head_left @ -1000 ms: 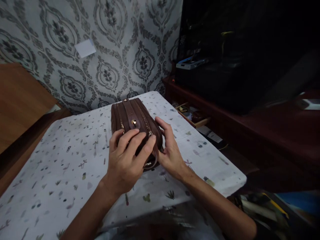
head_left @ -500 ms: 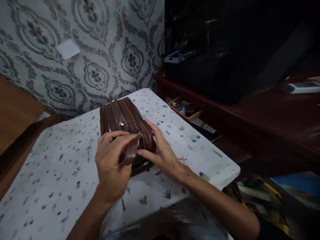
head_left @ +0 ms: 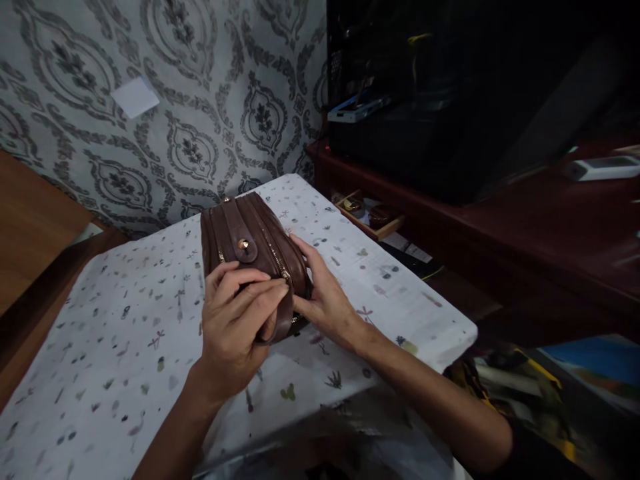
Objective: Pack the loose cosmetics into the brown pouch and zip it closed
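Note:
A brown leather bag (head_left: 257, 233) with gold zippers and a strap fixed by a gold stud lies on the patterned white tablecloth (head_left: 125, 347). At the bag's near end my left hand (head_left: 237, 320) is closed, fingertips pinched near a zipper pull (head_left: 285, 275); a loop of brown strap (head_left: 284, 319) hangs beside its fingers. My right hand (head_left: 325, 300) grips the bag's right near corner, thumb in front and fingers along the side.
Behind the table stands a patterned wall with a white paper (head_left: 135, 97). To the right, a dark red cabinet (head_left: 540, 233) has an open small drawer (head_left: 383, 228) holding round items. A white device (head_left: 605, 168) lies on top.
My left hand has shifted slightly right, and its fingers have turned over the near end of the zipper. The strap loop has moved right too. My right hand stays on the bag.

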Action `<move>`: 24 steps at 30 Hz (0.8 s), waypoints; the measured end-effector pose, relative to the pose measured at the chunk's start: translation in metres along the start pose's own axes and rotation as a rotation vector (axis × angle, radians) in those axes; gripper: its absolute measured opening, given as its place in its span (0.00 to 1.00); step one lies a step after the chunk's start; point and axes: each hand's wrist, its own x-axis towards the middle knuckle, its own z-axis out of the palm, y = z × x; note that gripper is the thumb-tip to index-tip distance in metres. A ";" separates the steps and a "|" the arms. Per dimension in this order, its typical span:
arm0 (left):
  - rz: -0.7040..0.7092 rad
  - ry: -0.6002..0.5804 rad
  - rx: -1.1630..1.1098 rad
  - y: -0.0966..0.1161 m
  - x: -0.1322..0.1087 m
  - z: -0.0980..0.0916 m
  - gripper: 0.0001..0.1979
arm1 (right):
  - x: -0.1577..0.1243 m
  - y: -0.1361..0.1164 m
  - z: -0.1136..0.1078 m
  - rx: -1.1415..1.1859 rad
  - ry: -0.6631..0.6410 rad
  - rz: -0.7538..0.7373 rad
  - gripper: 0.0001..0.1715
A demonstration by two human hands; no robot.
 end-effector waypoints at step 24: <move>-0.200 0.220 0.218 0.002 -0.037 -0.019 0.12 | 0.001 -0.006 0.014 -0.211 0.058 -0.179 0.58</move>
